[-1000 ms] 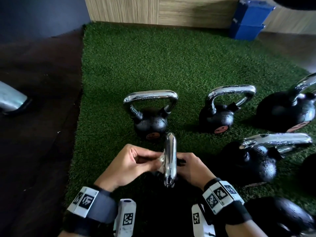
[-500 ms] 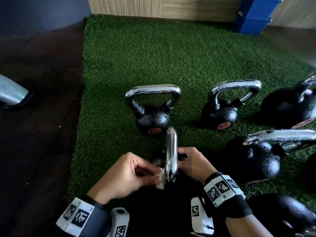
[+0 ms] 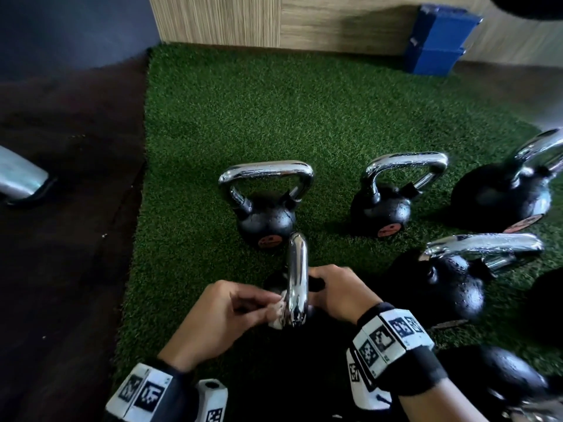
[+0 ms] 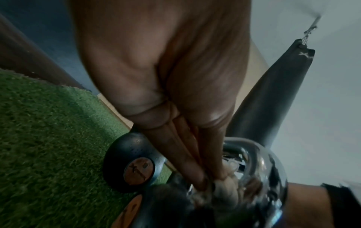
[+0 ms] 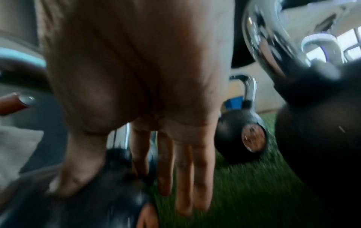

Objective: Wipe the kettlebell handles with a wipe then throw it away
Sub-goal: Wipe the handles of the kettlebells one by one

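A small black kettlebell stands on the green turf right in front of me, its chrome handle (image 3: pixel 297 278) seen end-on. My left hand (image 3: pixel 274 309) pinches a crumpled white wipe (image 3: pixel 278 313) against the near lower end of that handle. In the left wrist view the fingertips (image 4: pixel 203 182) press the wipe (image 4: pixel 224 189) onto the chrome (image 4: pixel 263 162). My right hand (image 3: pixel 338 292) clasps the kettlebell from the right. In the blurred right wrist view its thumb lies on the black ball (image 5: pixel 109 192) and its forefinger lies at the handle's base.
Other chrome-handled kettlebells stand close by: one just behind (image 3: pixel 268 220), one further right (image 3: pixel 384 208), larger ones at the right (image 3: pixel 441 287) (image 3: pixel 502 199). Dark floor (image 3: pixel 61 239) borders the turf on the left. Blue boxes (image 3: pixel 435 44) sit against the wooden back wall.
My left hand has slid the wipe along the handle towards me, from its middle to its near lower end. The right hand has stayed on the kettlebell.
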`<state>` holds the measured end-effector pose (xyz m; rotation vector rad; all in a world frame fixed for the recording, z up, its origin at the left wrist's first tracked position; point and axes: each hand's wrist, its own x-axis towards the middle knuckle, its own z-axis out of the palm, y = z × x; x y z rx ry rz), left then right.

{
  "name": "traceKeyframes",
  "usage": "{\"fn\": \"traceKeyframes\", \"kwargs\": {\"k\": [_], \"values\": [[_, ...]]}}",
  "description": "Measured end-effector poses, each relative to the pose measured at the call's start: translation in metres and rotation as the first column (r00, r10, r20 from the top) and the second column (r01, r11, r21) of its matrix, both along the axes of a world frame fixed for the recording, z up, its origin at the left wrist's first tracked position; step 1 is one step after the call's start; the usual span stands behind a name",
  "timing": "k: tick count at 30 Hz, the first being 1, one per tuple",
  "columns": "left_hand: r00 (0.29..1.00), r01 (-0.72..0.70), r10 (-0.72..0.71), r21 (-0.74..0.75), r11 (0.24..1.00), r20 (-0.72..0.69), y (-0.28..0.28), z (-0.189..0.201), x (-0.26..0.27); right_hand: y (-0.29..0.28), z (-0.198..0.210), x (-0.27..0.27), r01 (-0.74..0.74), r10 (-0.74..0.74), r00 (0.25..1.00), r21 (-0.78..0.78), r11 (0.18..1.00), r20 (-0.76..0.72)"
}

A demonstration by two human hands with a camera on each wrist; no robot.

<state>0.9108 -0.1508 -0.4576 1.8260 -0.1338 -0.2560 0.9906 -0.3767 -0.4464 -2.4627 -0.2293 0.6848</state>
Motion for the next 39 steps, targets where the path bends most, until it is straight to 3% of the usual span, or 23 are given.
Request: {"fn": "traceKeyframes", "kwargs": {"k": [2, 5, 6, 9, 11, 14, 18, 21, 24, 26, 28, 30, 32, 35, 39], "values": [[0.996, -0.081, 0.083, -0.106, 0.991, 0.017, 0.003, 0.005, 0.006, -0.005, 0.016, 0.001, 0.060, -0.061, 0.980, 0.006, 0.998, 0.192], [0.957, -0.262, 0.287, -0.288, 0.921, 0.048, 0.004, 0.014, 0.014, -0.008, 0.042, -0.001, 0.123, -0.223, 0.857, 0.237, 0.964, 0.464], [0.942, -0.295, 0.331, -0.352, 0.888, 0.047, 0.003, 0.018, 0.016, -0.008, 0.052, -0.004, 0.078, -0.232, 0.849, 0.322, 0.943, 0.474], [0.932, -0.312, 0.363, -0.472, 0.825, 0.018, -0.003, 0.031, 0.019, 0.000, 0.076, -0.015, -0.089, -0.121, 0.932, 0.541, 0.836, 0.341], [0.936, -0.293, 0.350, -0.499, 0.816, 0.023, -0.008, 0.039, 0.019, 0.005, 0.082, -0.022, -0.134, -0.069, 0.948, 0.587, 0.798, 0.311], [0.936, -0.287, 0.351, -0.499, 0.818, 0.037, -0.014, 0.047, 0.019, 0.012, 0.082, -0.025, -0.123, -0.108, 0.939, 0.613, 0.780, 0.325], [0.949, -0.257, 0.312, -0.464, 0.848, 0.045, -0.014, 0.056, 0.015, 0.010, 0.079, -0.024, -0.100, -0.165, 0.927, 0.647, 0.756, 0.337], [0.974, -0.166, 0.208, -0.350, 0.922, 0.086, -0.011, 0.052, 0.014, 0.005, 0.075, -0.020, -0.088, -0.189, 0.916, 0.637, 0.766, 0.355], [0.984, -0.154, 0.154, -0.009, 0.988, 0.085, 0.001, 0.029, 0.021, -0.013, 0.065, -0.009, 0.001, -0.282, 0.888, 0.611, 0.791, 0.363], [0.997, -0.055, 0.037, 0.274, 0.960, 0.070, 0.008, 0.006, 0.024, -0.027, 0.052, -0.002, 0.095, -0.344, 0.877, 0.581, 0.809, 0.336], [0.995, 0.077, -0.096, 0.383, 0.920, 0.032, 0.005, -0.015, 0.029, -0.032, 0.036, 0.004, 0.188, -0.384, 0.877, 0.530, 0.827, 0.287], [0.976, 0.175, -0.211, 0.366, 0.914, 0.060, -0.008, -0.033, 0.037, -0.026, 0.018, 0.008, 0.231, -0.379, 0.893, 0.476, 0.848, 0.242], [0.930, 0.228, -0.301, 0.312, 0.922, 0.209, -0.027, -0.047, 0.043, -0.016, 0.004, 0.011, 0.236, -0.366, 0.908, 0.472, 0.849, 0.204], [0.929, 0.154, -0.207, 0.186, 0.970, 0.307, -0.041, -0.056, 0.045, -0.005, -0.010, 0.013, 0.261, -0.370, 0.920, 0.504, 0.823, 0.127], [0.923, 0.114, -0.168, 0.171, 0.979, 0.345, -0.041, -0.064, 0.046, 0.000, -0.020, 0.009, 0.249, -0.359, 0.920, 0.475, 0.844, 0.156]]}}
